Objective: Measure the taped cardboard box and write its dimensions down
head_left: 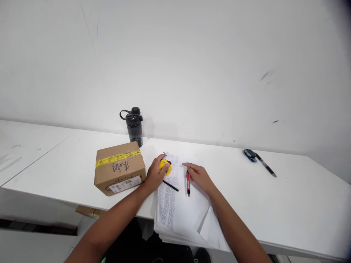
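Note:
My left hand (156, 173) is closed around a yellow tape measure (167, 168). Its metal tip pokes out at the top, and a black wrist strap (170, 185) trails onto the paper. Over the stack of paper (186, 215), my right hand (199, 177) has its index finger stretched to the left across a red and black pen (188, 184); the other fingers curl at the pen's upper part. Dense blue handwriting covers the left side of the top sheet, and the lower right corner is creased. To the left of my left hand sits a taped cardboard box (119, 166).
Behind the box a dark water bottle (134, 128) with a carry loop stands upright near the wall. Farther right on the white table (296, 197) lie a dark blue-black object (249, 155) and a black and grey pen-like item (265, 165). The paper stack overhangs the table's front edge.

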The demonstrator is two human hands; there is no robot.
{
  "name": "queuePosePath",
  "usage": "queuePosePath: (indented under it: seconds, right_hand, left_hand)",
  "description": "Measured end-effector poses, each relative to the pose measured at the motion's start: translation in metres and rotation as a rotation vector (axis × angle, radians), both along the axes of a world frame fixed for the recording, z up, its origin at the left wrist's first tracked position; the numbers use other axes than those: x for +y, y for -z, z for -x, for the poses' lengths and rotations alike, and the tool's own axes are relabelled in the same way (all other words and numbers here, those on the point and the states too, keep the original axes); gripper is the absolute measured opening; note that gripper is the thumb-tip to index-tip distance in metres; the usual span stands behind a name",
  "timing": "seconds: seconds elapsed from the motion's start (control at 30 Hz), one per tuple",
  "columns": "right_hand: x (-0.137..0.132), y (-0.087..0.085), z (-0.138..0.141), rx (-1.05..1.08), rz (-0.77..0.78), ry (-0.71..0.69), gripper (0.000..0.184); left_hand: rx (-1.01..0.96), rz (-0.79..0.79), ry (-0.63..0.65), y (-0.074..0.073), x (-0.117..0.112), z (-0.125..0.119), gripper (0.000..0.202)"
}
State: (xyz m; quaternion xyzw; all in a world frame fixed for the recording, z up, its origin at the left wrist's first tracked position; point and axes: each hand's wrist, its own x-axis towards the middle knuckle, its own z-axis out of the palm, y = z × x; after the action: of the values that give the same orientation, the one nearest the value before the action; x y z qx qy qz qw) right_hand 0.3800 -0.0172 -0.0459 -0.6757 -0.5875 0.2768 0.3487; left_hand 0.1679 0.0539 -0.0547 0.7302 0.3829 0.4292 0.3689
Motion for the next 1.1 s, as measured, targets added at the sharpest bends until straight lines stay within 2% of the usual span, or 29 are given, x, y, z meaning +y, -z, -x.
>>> queuePosePath:
  seconds: [0.07,0.13,0.2,0.27,0.37,0.43,0.57,0.73,1.1]
  right_hand:
    - [-0.007,-0.006,0.004,0.354,0.02,-0.184,0.047]
    - [-0.012,-0.01,0.01,0.496,0.011,-0.247,0.047]
    - [-0.015,-0.01,0.017,0.4,-0.042,-0.166,0.038]
    - [-0.017,-0.006,0.025,0.261,-0.089,-0.096,0.043]
    - [-0.019,0.002,0.035,0.25,-0.077,-0.179,0.057]
    - [-0.02,0.007,0.04,0.264,-0.061,-0.227,0.057]
    - [-0.02,0.013,0.047,0.144,-0.045,-0.171,0.051]
    - [-0.02,0.016,0.05,0.122,-0.042,-0.119,0.051]
    - [-0.02,0.021,0.05,0.124,-0.037,-0.153,0.051]
  left_hand:
    - [-0.009,0.009,-0.001,0.002,-0.001,-0.001,0.048]
    - [-0.012,0.009,-0.004,0.002,-0.001,-0.001,0.048]
    - [-0.004,-0.021,-0.025,0.0,0.001,0.0,0.047]
    - [0.029,-0.085,-0.085,-0.004,0.005,0.003,0.045]
    - [0.098,-0.163,-0.228,-0.011,0.011,0.011,0.041]
    - [0.114,-0.181,-0.284,-0.013,0.012,0.016,0.041]
    - [0.1,-0.177,-0.282,-0.013,0.008,0.019,0.041]
    - [0.1,-0.162,-0.237,-0.011,0.002,0.016,0.041]
    - [0.053,-0.143,-0.225,-0.01,0.006,0.017,0.037]
